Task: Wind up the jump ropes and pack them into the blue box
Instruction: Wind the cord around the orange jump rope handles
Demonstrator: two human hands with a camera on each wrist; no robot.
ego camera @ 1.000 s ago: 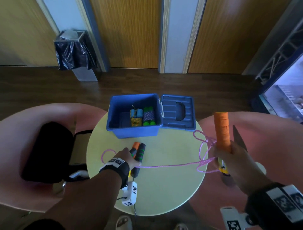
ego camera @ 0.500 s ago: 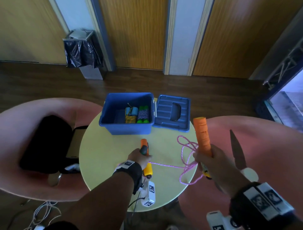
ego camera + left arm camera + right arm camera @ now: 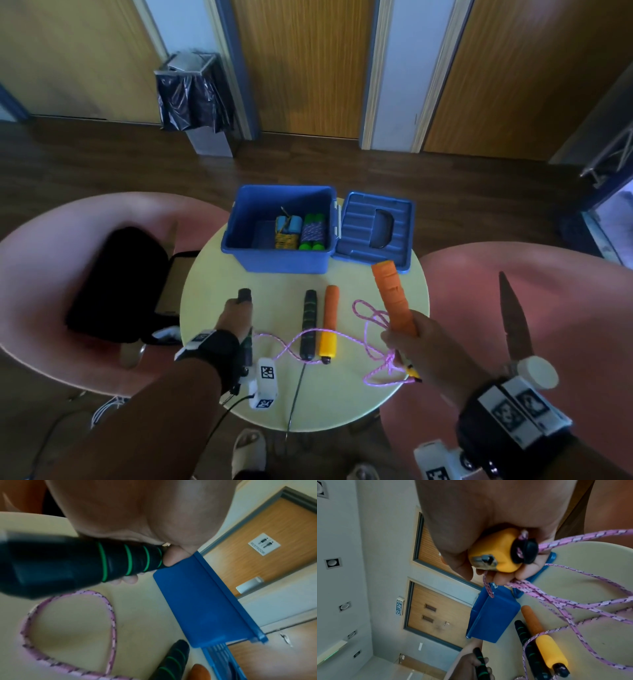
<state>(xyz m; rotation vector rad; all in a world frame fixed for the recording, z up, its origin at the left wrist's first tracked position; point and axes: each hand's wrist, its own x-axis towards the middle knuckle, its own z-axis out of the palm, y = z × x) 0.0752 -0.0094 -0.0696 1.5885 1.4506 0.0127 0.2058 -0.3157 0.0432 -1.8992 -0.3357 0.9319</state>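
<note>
Handles in both hands (image 3: 236, 317) (rope (image 3: 373, 346) seemingly slack)

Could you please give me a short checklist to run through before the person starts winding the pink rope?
1. Right hand grips the orange handle firmly: ok.
2. Pink rope free to wind: not ok; it lies across the black handle and the second orange handle on the table.
3. Left hand free to help: not ok; it holds another black handle with green rings.
4. Blue box open, lid aside: ok.
5. Room in the box beside the two wound ropes: ok, the left part looks bare.
6. Rope free of knots: cannot tell.
</note>
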